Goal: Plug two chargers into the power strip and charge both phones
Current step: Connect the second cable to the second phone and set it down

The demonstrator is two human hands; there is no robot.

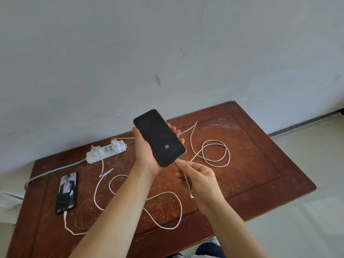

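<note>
My left hand (pixel 147 155) holds a black phone (pixel 159 137) up above the table, its dark screen showing a small mark. My right hand (pixel 197 178) pinches the plug end of a white cable (pixel 216 153) at the phone's bottom edge. That cable coils on the table to the right. A white power strip (pixel 105 151) lies at the back left with two white chargers (pixel 115 143) plugged in. A second phone (pixel 67 192) lies flat at the left with its screen lit, and another white cable (pixel 167 209) is plugged into its bottom end.
The brown wooden table (pixel 260 164) is scratched and stands against a grey wall. The strip's grey cord (pixel 46 173) runs off the table's left edge. Pale tiled floor shows at the right. A dark shoe or trouser leg (pixel 210 250) appears at the bottom.
</note>
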